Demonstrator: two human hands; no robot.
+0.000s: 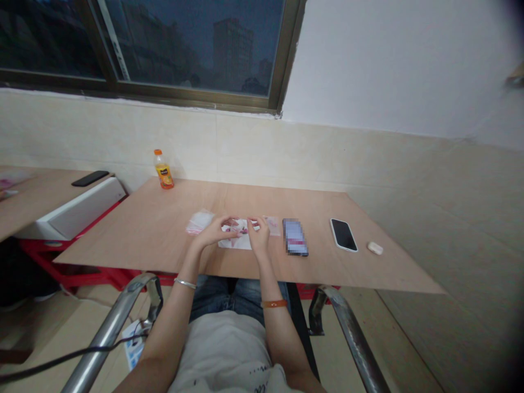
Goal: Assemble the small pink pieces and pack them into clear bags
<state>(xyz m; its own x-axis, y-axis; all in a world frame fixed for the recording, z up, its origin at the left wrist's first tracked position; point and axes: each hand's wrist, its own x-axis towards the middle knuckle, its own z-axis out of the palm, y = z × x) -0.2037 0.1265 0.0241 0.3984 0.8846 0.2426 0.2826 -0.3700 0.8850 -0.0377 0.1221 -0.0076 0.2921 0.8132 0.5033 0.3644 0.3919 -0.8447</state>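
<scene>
My left hand (215,231) is over the left part of a white sheet with a reddish printed pattern (234,244). Its fingers are curled towards the thumb, and whatever they grip is too small to make out. Facing it, my right hand (259,238) has its thumb and fingertips drawn together in a pinch at the sheet's right side. What it pinches does not show clearly. Small dark red bits (244,230) lie between the two hands. Beside my left hand is a pile of clear plastic bags (200,221). Another small clear bag (272,225) lies just right of my right hand.
A phone with a lit screen (295,237), a white-edged phone (344,235) and a small white case (375,248) lie rightward on the wooden table (135,234). An orange drink bottle (164,170) stands at the back left. Metal armrests (354,333) flank me.
</scene>
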